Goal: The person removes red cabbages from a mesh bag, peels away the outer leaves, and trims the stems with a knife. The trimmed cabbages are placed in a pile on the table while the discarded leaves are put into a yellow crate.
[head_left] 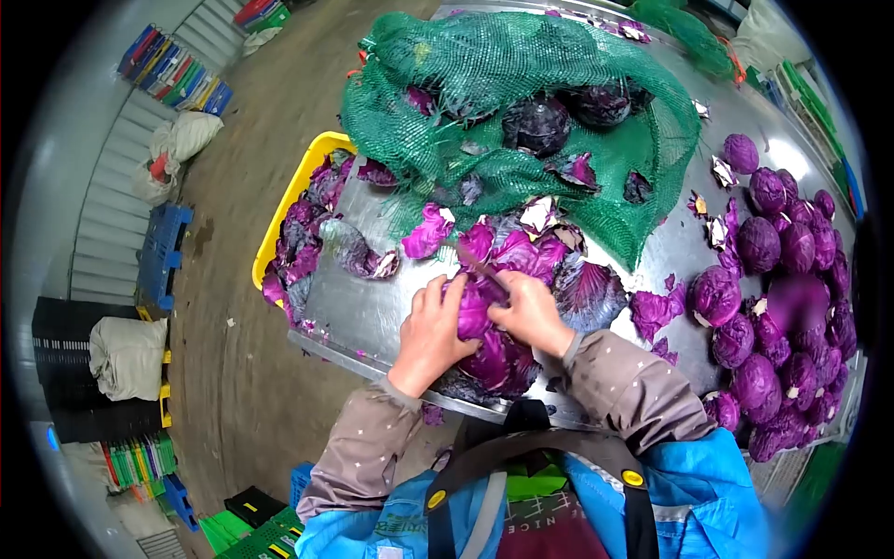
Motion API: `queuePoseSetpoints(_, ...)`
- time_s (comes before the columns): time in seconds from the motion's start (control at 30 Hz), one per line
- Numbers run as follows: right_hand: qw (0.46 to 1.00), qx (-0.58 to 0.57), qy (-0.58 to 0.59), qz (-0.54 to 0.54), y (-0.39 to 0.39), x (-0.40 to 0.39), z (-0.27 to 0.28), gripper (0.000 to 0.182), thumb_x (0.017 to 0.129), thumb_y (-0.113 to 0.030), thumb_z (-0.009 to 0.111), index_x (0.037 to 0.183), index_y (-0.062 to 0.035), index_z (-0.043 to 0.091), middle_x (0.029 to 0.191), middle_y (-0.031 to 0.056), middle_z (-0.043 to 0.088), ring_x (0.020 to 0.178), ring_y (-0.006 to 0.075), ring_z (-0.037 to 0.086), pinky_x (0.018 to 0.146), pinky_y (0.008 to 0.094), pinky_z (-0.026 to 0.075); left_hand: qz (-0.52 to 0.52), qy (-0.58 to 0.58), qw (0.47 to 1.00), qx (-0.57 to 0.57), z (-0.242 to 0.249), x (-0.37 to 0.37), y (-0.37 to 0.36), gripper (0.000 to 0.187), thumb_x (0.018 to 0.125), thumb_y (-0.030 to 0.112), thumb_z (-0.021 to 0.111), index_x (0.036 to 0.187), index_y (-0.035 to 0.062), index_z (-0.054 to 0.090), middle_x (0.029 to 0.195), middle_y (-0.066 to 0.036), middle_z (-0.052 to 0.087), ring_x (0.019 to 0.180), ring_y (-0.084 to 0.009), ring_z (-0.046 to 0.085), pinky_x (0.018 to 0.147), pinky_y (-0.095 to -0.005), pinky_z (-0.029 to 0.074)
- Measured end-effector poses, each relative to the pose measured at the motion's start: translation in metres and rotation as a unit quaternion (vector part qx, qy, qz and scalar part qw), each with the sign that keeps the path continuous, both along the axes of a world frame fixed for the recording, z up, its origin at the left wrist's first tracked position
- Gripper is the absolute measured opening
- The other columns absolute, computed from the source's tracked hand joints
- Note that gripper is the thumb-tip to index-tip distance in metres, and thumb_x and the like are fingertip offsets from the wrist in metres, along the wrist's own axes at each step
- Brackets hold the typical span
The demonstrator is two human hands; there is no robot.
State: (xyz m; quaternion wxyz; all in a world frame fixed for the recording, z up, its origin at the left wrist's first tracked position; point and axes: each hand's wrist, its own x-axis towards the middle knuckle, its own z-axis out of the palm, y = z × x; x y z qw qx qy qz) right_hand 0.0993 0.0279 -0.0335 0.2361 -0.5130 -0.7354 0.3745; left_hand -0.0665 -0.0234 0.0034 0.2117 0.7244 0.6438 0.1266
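Near the front edge of the metal table (372, 303), a red cabbage (474, 312) sits between my hands among loose purple leaves. My left hand (433, 326) is wrapped against the cabbage's left side. My right hand (529, 312) is closed around a knife (480, 264), its blade pointing up and left over the cabbage; the handle is mostly hidden in the fist. Just beyond lie torn leaves (521, 252), and a large dark outer leaf (589, 293) rests right of my right hand.
A green mesh sack (447, 74) with dark cabbages (537, 125) spreads across the table's far side. Peeled cabbages (759, 244) are heaped at the right. A yellow crate (265, 256) full of leaves stands at the table's left edge. Blue pallets (163, 253) stand farther left.
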Motion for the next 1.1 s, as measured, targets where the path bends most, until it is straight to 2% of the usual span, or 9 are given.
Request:
queuePoseSetpoints(0.07, 0.983, -0.144, 0.114, -0.031, 0.012, 0.012, -0.015, 0.038, 0.066, -0.017, 0.068, 0.1, 0.0005, 0.063, 0.079, 0.0187, 0.066, 0.073, 0.0316, 0.066, 0.069, 0.0376, 0.051, 0.023, -0.008, 1.0, 0.009, -0.002, 0.002, -0.006, 0.083, 0.055, 0.022, 0.081, 0.127, 0.0053, 0.042, 0.123, -0.017, 0.043, 0.115, -0.0361, 0.044, 0.096, -0.0438, 0.038)
queuePoseSetpoints(0.33, 0.965, -0.216, 0.146, -0.023, 0.019, 0.012, -0.025, 0.038, 0.067, -0.016, 0.07, 0.1, 0.0032, 0.064, 0.071, 0.0089, 0.065, 0.064, 0.0124, 0.059, 0.064, 0.0308, 0.049, 0.093, -0.03, 0.987, 0.128, -0.018, -0.004, -0.036, 0.079, 0.054, 0.024, 0.082, 0.121, 0.0053, 0.044, 0.117, -0.016, 0.045, 0.108, -0.0345, 0.046, 0.093, -0.0425, 0.038)
queuePoseSetpoints(0.4, 0.987, -0.122, 0.085, -0.059, 0.025, 0.025, -0.03, 0.035, 0.068, -0.013, 0.069, 0.099, 0.0038, 0.064, 0.07, 0.0112, 0.065, 0.064, 0.0151, 0.062, 0.063, 0.031, 0.049, 0.085, -0.021, 0.985, 0.152, -0.025, -0.008, -0.045, 0.08, 0.055, 0.025, 0.083, 0.12, 0.002, 0.042, 0.116, -0.018, 0.045, 0.106, -0.0339, 0.047, 0.092, -0.0423, 0.039)
queuePoseSetpoints(0.47, 0.957, -0.218, 0.174, -0.082, 0.038, 0.049, -0.05, 0.035, 0.068, -0.014, 0.068, 0.1, 0.0016, 0.064, 0.072, 0.0135, 0.066, 0.065, 0.0189, 0.064, 0.064, 0.0327, 0.05, 0.24, -0.109, 0.961, 0.083, -0.029, -0.016, -0.055, 0.081, 0.056, 0.028, 0.083, 0.118, -0.001, 0.04, 0.113, -0.02, 0.046, 0.105, -0.0338, 0.048, 0.092, -0.0427, 0.039)
queuePoseSetpoints(0.5, 0.988, -0.135, 0.072, -0.031, 0.035, 0.05, -0.019, 0.037, 0.07, -0.016, 0.068, 0.103, 0.0011, 0.062, 0.076, 0.0138, 0.067, 0.07, 0.0247, 0.065, 0.065, 0.0368, 0.051, 0.273, -0.095, 0.956, 0.056, -0.029, -0.019, -0.054, 0.084, 0.057, 0.031, 0.082, 0.119, -0.0028, 0.037, 0.11, -0.02, 0.045, 0.105, -0.0342, 0.049, 0.091, -0.0427, 0.039)
queuePoseSetpoints(0.6, 0.995, 0.063, -0.029, 0.071, 0.013, 0.013, 0.014, 0.089, 0.063, -0.045, 0.077, 0.13, 0.0008, 0.041, 0.1, 0.0192, 0.06, 0.085, 0.0363, 0.063, 0.073, 0.0422, 0.051, 0.263, -0.046, 0.963, 0.04, -0.012, -0.012, -0.045, 0.079, 0.06, 0.032, 0.08, 0.12, -0.0004, 0.04, 0.112, -0.021, 0.045, 0.106, -0.0385, 0.049, 0.092, -0.0443, 0.041)
queuePoseSetpoints(0.67, 0.987, 0.011, -0.093, 0.131, -0.007, -0.008, 0.039, 0.106, 0.058, -0.058, 0.076, 0.135, 0.001, 0.033, 0.106, 0.0236, 0.056, 0.088, 0.0393, 0.062, 0.075, 0.0439, 0.05, 0.261, -0.028, 0.965, 0.007, -0.006, -0.01, -0.04, 0.079, 0.061, 0.033, 0.08, 0.121, 0.0021, 0.041, 0.113, -0.022, 0.045, 0.102, -0.0403, 0.051, 0.088, -0.0456, 0.044)
queuePoseSetpoints(0.9, 0.985, -0.064, -0.077, 0.139, 0.0, -0.013, 0.015, 0.057, 0.07, -0.044, 0.072, 0.108, -0.0042, 0.057, 0.077, 0.0177, 0.065, 0.081, 0.0358, 0.064, 0.068, 0.0475, 0.049, 0.214, 0.022, 0.976, 0.003, -0.012, -0.016, -0.044, 0.068, 0.06, 0.04, 0.08, 0.11, 0.0018, 0.054, 0.117, -0.026, 0.047, 0.09, -0.0416, 0.059, 0.075, -0.0478, 0.05)
queuePoseSetpoints(1.1, 0.96, -0.124, -0.15, 0.199, -0.005, -0.023, 0.032, 0.083, 0.063, -0.047, 0.071, 0.125, -0.0008, 0.04, 0.096, 0.0233, 0.064, 0.092, 0.0394, 0.062, 0.077, 0.0475, 0.048, 0.198, -0.071, 0.977, -0.034, -0.004, -0.012, -0.033, 0.065, 0.059, 0.04, 0.08, 0.108, 0.0045, 0.057, 0.095, -0.021, 0.064, 0.086, -0.0384, 0.062, 0.073, -0.0451, 0.05)
